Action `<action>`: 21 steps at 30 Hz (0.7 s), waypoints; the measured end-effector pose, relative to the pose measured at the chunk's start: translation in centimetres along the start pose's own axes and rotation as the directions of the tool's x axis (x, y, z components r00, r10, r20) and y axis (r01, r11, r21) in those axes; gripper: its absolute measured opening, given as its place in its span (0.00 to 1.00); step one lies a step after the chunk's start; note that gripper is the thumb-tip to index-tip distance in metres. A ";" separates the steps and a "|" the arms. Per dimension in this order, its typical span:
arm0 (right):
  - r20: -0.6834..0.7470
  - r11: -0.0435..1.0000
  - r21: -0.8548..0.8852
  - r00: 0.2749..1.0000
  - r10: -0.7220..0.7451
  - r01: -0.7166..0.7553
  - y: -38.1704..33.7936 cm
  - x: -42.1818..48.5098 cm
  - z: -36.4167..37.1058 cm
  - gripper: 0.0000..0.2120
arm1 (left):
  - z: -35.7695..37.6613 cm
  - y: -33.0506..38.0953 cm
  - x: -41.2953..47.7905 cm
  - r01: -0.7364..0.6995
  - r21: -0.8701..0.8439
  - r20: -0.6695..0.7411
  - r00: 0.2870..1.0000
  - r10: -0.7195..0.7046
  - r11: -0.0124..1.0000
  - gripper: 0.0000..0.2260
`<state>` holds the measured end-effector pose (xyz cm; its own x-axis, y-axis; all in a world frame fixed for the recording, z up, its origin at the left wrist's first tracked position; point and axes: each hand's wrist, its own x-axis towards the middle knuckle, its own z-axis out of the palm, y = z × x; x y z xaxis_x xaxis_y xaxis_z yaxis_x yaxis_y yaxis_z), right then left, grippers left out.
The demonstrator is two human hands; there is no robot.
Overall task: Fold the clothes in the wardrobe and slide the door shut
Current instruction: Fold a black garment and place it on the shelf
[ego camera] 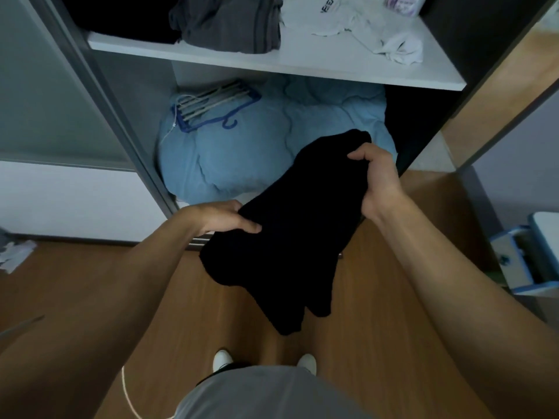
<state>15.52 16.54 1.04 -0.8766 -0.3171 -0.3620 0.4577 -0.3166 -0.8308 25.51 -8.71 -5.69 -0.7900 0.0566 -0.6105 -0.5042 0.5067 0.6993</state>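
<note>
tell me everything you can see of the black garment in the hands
The black garment is soft fabric, too dark for detail. It hangs slanted in the air over the wooden floor, before the wardrobe. The left hand grips its left edge, the right hand its top; two ends dangle below.

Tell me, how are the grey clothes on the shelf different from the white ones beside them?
The grey clothes are folded in a tidy stack; the white clothes lie crumpled and spread out. The grey clothes look plain; the white clothes show dark letters. On the shelf, the grey clothes sit midway, the white clothes nearer the right end. Both rest on that one shelf.
</note>
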 end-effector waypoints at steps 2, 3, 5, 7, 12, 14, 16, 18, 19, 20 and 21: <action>-0.062 0.988 -0.147 0.996 -0.059 0.050 0.7 1.1 -0.4 0.08 | 0.1 1.2 -0.6 -0.117 -0.256 -0.020 0.993 0.116 0.960 0.07; -0.070 0.950 -0.303 0.993 -0.098 0.073 1.1 1.5 -0.6 0.07 | 0.1 2.3 -0.8 -0.177 -0.368 -0.048 0.984 0.172 0.913 0.07; -0.011 0.724 -0.685 0.992 -0.126 0.084 2.1 2.0 -1.1 0.08 | 0.1 4.7 -1.0 -0.276 -0.476 -0.140 0.961 0.238 0.835 0.06; 0.095 0.429 -0.895 0.992 -0.088 0.124 3.4 1.6 -1.5 0.09 | 0.0 7.2 -1.0 -0.331 -0.472 -0.249 0.939 0.236 0.817 0.04; 0.383 0.429 -0.822 0.921 -0.070 0.375 5.6 -1.5 -1.3 0.16 | -0.6 10.9 -1.2 -0.365 -0.609 -0.403 0.907 0.122 0.704 0.02; 0.442 0.429 -0.816 0.897 0.032 0.387 6.2 -2.2 -0.5 0.12 | -0.7 11.5 -1.3 -0.377 -0.629 -0.422 0.900 0.108 0.680 0.03; 0.461 0.452 -0.792 0.887 0.002 0.411 6.7 -2.2 0.8 0.11 | -0.9 12.1 -1.6 -0.381 -0.657 -0.417 0.903 0.107 0.651 0.04; 0.344 0.532 -0.745 0.915 -0.211 0.403 6.6 -1.6 2.1 0.06 | -1.2 12.5 -1.9 -0.393 -0.668 -0.428 0.898 0.106 0.632 0.03; 0.254 0.591 -0.703 0.916 -0.311 0.395 6.1 -1.3 2.7 0.07 | -1.6 12.6 -2.1 -0.404 -0.658 -0.451 0.887 0.096 0.635 0.05; 0.187 0.650 -0.652 0.914 -0.361 0.390 5.2 -1.2 3.0 0.14 | -2.1 12.5 -2.2 -0.413 -0.638 -0.482 0.873 0.082 0.650 0.07; 0.151 0.701 -0.607 0.920 -0.363 0.376 4.2 -1.1 3.1 0.18 | -2.7 12.2 -2.3 -0.420 -0.608 -0.515 0.854 0.067 0.674 0.08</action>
<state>18.86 12.78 -0.72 -0.9497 -0.3115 0.0320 -0.0989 0.2015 -0.9745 20.21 -5.00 5.25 -0.8884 -0.3612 -0.2832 -0.2204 -0.2055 0.9535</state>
